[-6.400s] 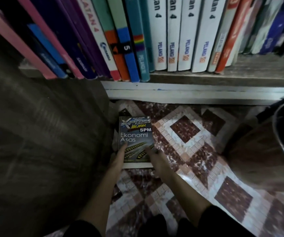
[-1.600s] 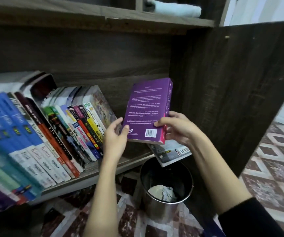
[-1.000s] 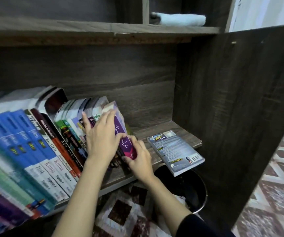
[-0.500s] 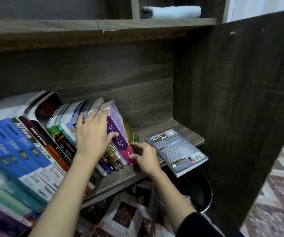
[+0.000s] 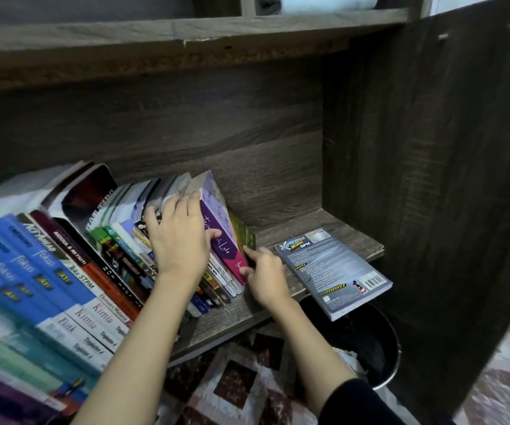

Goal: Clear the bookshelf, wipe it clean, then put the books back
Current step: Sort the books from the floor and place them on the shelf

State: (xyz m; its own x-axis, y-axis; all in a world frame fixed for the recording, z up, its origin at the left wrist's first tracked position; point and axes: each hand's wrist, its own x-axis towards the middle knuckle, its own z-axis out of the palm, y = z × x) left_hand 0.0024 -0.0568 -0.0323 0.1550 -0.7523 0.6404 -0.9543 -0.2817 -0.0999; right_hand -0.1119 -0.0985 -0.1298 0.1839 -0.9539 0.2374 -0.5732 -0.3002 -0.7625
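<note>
The left hand (image 5: 180,243) is lying flat on the tops of the leaning books (image 5: 63,286), fingers spread and thumb pressing on the purple book (image 5: 220,237). The right hand (image 5: 266,277) is poking the bottom of the purple book and the thin green book (image 5: 244,237) beside it with its thumb and pointing finger. I cannot tell if it is pinching them. The purple book is standing near the right end of the row on the shelf (image 5: 232,314), leaning left. The whole row is tipping, so if the hands let go, the smooth, shiny covers may start sliding down flat. The grey book (image 5: 333,271) is lying flat with a corner sticking out past the shelf edge, right above the round metal bin (image 5: 370,342). One bump could knock it in. The shelf is looking like dark, rough, streaky wood.
</note>
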